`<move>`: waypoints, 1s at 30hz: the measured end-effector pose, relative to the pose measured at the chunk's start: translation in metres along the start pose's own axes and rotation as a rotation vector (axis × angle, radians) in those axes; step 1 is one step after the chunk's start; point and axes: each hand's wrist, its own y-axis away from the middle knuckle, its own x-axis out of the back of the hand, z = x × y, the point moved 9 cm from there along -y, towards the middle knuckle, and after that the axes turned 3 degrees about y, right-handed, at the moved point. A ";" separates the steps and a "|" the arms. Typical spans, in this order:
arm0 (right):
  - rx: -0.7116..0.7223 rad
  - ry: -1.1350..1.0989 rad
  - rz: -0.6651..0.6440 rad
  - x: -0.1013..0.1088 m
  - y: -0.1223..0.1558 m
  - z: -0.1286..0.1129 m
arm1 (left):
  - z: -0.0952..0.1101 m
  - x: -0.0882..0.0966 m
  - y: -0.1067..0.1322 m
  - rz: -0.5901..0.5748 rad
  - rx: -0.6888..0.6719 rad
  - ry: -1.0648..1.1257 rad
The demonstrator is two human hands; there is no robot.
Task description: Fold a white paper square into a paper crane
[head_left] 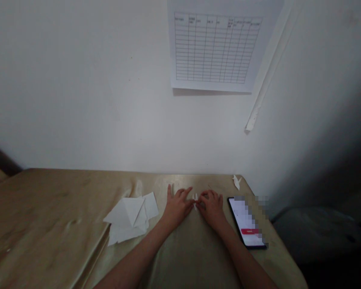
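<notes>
Between my two hands is a small white folded piece of paper [195, 196], narrow and pointed at its ends. My left hand [178, 205] pinches it from the left with thumb and fingertips, its other fingers spread away. From the right, my right hand [211, 205] grips the same piece between thumb and index finger, with the remaining fingers curled. The fingertips cover the middle of the folded paper. Left of my left hand lie several overlapping sheets of white paper [129, 214], some with folds or torn edges.
A phone [243, 224] with a lit screen lies right of my right hand. Behind it, near the table's far right corner, sits a small white paper figure [236, 182]. A brownish-gold cloth covers the table [63, 208]. A printed chart [213, 52] hangs on the white wall behind.
</notes>
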 end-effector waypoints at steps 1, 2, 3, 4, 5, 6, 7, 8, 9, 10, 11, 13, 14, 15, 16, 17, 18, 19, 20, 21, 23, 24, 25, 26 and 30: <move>0.000 0.018 0.002 0.002 0.000 -0.001 | 0.002 0.001 0.000 -0.002 -0.008 -0.012; 0.008 0.032 0.002 0.003 0.001 -0.004 | 0.003 0.001 -0.001 -0.004 -0.013 -0.022; 0.020 0.043 -0.001 0.004 0.001 -0.006 | 0.003 0.002 -0.001 -0.006 -0.011 -0.028; 0.027 0.050 -0.007 0.004 0.001 -0.007 | 0.002 0.003 0.000 -0.007 -0.001 -0.033; 0.025 0.053 -0.019 0.003 0.000 -0.008 | 0.001 0.004 0.000 -0.007 0.012 -0.035; 0.019 0.056 -0.030 0.003 0.000 -0.007 | -0.001 0.005 0.001 -0.007 0.029 -0.035; 0.010 0.056 -0.043 0.002 0.000 -0.006 | -0.003 0.005 0.002 -0.006 0.046 -0.033; -0.002 0.056 -0.054 0.001 0.000 -0.004 | -0.006 0.006 0.003 -0.008 0.062 -0.029; -0.013 0.051 -0.066 -0.001 0.000 -0.002 | -0.008 0.006 0.004 -0.011 0.077 -0.023; -0.021 0.042 -0.080 -0.002 0.001 0.000 | -0.011 0.006 0.005 -0.017 0.091 -0.013; -0.027 0.028 -0.095 -0.003 0.001 0.002 | -0.013 0.005 0.005 -0.028 0.103 -0.001; -0.032 -0.013 -0.118 -0.006 0.002 0.005 | -0.018 0.002 0.007 -0.055 0.124 0.030; -0.032 -0.035 -0.121 -0.007 0.003 0.007 | -0.019 0.000 0.007 -0.069 0.134 0.048; -0.032 -0.058 -0.116 -0.007 0.003 0.008 | -0.021 -0.001 0.007 -0.083 0.144 0.070; -0.035 -0.078 -0.103 -0.007 0.003 0.009 | -0.023 -0.003 0.007 -0.097 0.158 0.095; -0.040 -0.096 -0.082 -0.006 0.002 0.010 | -0.025 -0.006 0.007 -0.111 0.180 0.121; -0.046 -0.108 -0.055 -0.005 0.002 0.011 | -0.028 -0.008 0.007 -0.124 0.209 0.146; -0.048 -0.117 -0.026 -0.004 0.001 0.012 | -0.030 -0.010 0.008 -0.132 0.244 0.169; -0.049 -0.123 -0.004 -0.003 0.001 0.012 | -0.033 -0.012 0.008 -0.134 0.283 0.187; -0.048 -0.127 0.016 -0.002 0.000 0.012 | -0.035 -0.014 0.008 -0.130 0.321 0.199; -0.046 -0.131 0.046 0.000 -0.001 0.011 | -0.037 -0.015 0.008 -0.104 0.374 0.207; -0.044 -0.134 0.057 0.001 -0.001 0.011 | -0.036 -0.016 0.008 -0.092 0.381 0.205; -0.041 -0.138 0.065 0.002 -0.001 0.011 | -0.035 -0.016 0.007 -0.078 0.379 0.201; -0.037 -0.143 0.071 0.003 -0.001 0.011 | -0.033 -0.016 0.006 -0.065 0.369 0.196; -0.020 -0.176 0.094 0.005 -0.001 0.010 | -0.028 -0.015 0.003 -0.037 0.323 0.187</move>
